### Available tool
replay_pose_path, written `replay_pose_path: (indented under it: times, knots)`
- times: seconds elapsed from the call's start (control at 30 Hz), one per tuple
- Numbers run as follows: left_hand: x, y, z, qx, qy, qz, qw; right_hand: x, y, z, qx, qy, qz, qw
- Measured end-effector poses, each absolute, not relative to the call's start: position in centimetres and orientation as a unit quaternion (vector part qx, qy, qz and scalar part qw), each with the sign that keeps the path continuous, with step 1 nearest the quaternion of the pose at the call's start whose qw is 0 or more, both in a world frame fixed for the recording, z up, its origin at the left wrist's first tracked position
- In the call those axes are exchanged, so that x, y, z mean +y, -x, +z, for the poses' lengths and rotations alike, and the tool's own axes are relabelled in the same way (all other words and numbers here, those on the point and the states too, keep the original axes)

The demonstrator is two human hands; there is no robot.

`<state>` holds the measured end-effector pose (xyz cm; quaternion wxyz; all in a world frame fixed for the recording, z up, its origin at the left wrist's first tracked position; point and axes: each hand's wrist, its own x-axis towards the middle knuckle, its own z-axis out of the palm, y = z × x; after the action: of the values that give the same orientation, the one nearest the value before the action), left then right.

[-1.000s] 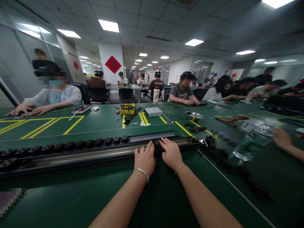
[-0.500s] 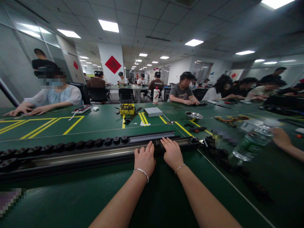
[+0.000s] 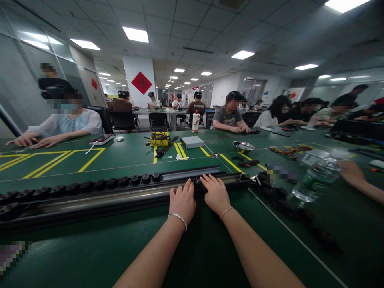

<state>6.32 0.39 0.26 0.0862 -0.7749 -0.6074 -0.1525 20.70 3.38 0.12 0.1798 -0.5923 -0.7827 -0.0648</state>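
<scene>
A long black rail with a shiny metal channel lies across the green table in front of me. At its right part, my left hand and my right hand reach over the near edge, fingers bent forward and close together. Between their fingertips sits a small black part with metallic spots, gripped from both sides. My thumbs and the lower side of the part are hidden. A row of round black parts stands along the rail's far side, left of my hands.
Dark jointed pieces lie right of the rail. A co-worker's hand is beside a blurred water bottle. Farther back are a metal bowl, a grey box, a yellow container and a white bottle. Several people sit around.
The view has shifted slightly, and the right hand's fingers sit marginally farther left. Both hands otherwise keep their place at the small black part. The co-worker's hand stays near the bottle.
</scene>
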Motion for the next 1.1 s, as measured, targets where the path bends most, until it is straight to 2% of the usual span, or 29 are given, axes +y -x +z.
replay_pose_path:
  times: [1.1]
  knots:
    - [0.44,-6.3,0.39,-0.597,0.785,-0.141,0.085,3.42,-20.76,0.01,-0.782,0.591,-0.063,0.188]
